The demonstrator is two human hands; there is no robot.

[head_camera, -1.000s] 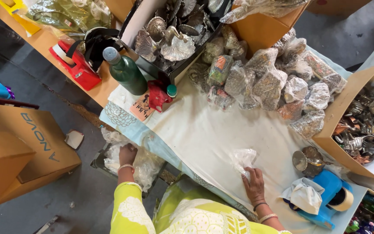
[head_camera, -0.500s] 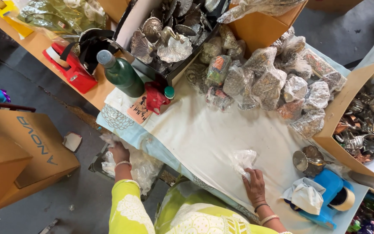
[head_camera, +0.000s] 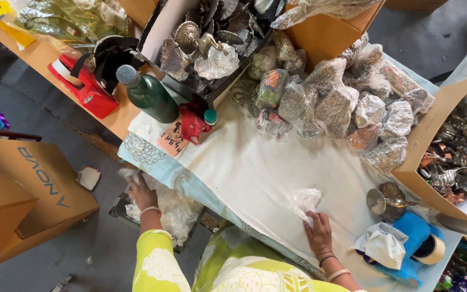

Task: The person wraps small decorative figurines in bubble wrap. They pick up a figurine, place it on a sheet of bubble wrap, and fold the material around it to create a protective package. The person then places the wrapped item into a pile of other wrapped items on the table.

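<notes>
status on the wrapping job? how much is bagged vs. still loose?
Done: a pile of bagged pieces sits at the back of the cloth.
In hand: the right hand rests on a clear bag; the left hand reaches into plastic bags below the table edge.
Left: one metal piece loose on the cloth, plus unbagged metalware in both boxes.

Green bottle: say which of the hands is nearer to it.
Left. The left hand is below the table edge on plastic bags, under the green bottle; the right hand lies farther off, holding a clear bag.
</notes>
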